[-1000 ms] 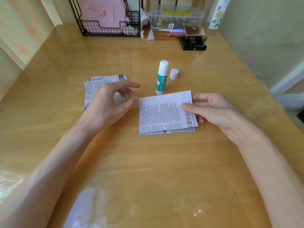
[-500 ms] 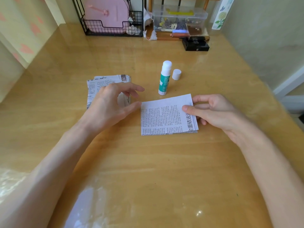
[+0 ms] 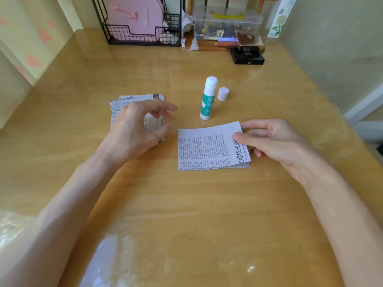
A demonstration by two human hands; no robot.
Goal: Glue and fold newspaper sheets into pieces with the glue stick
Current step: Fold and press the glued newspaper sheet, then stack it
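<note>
Two thin layers, looks light & floppy: folded newspaper piece (image 3: 207, 148) prob. best held at edges; right hand (image 3: 275, 141) pinches its right edge, left hand (image 3: 134, 129) loosely curled, empty.

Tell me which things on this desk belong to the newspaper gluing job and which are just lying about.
In the job: folded newspaper piece, stack of newspaper pieces, glue stick, glue cap.
Lying about: wire basket, clear plastic box, black box.

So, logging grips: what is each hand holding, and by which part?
Right hand pinches the folded newspaper piece at its right edge; left hand holds nothing.
</note>
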